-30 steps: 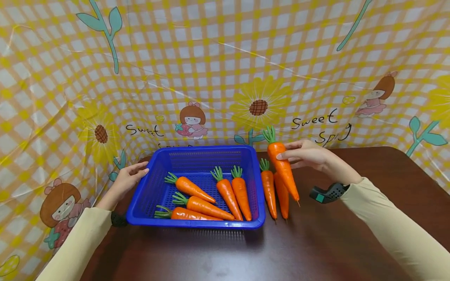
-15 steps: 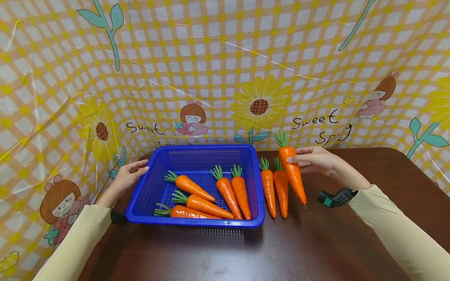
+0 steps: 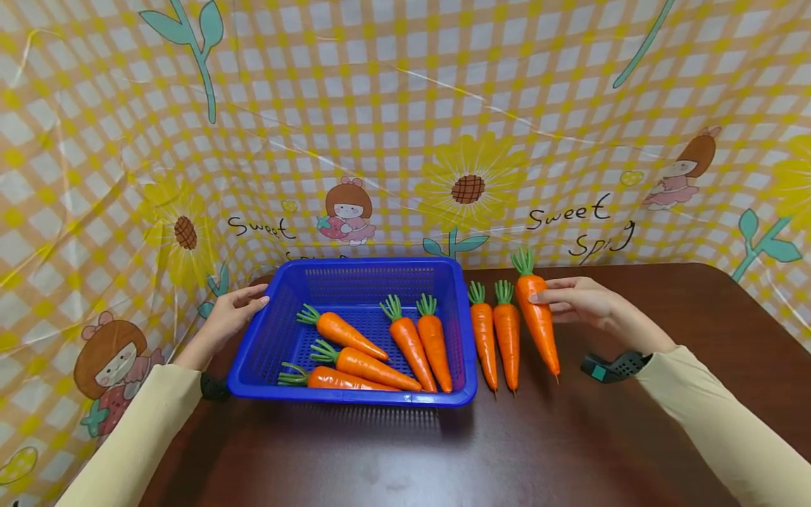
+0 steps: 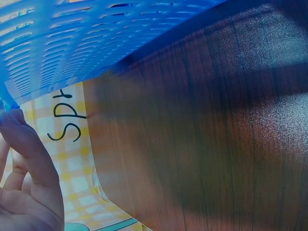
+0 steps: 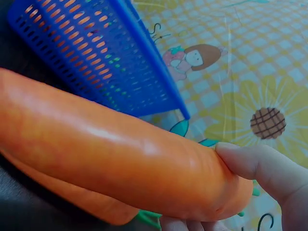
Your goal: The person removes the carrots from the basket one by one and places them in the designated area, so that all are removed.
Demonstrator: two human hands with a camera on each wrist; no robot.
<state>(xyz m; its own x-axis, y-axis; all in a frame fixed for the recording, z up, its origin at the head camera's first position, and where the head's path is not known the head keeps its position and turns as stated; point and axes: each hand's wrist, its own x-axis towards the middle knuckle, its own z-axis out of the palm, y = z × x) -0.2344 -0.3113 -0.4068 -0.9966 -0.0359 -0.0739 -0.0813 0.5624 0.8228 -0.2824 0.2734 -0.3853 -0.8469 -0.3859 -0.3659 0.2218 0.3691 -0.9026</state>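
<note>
One glossy, tapered, plastic-looking orange carrot with green stalks point(image 3: 537, 320) sits in the right hand point(image 3: 586, 304), pinched near its thick top; it seems light, stiff, slick, best held there. The left hand point(image 3: 229, 318) grips a blue, slotted plastic basket point(image 3: 355, 396).

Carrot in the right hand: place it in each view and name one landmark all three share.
Head: the held carrot is right of centre, in the right hand.
Left wrist: not in it.
Right wrist: large, from left edge to lower middle.
Shared landmark: blue basket, left of centre in head, upper left in both wrist views.
</note>
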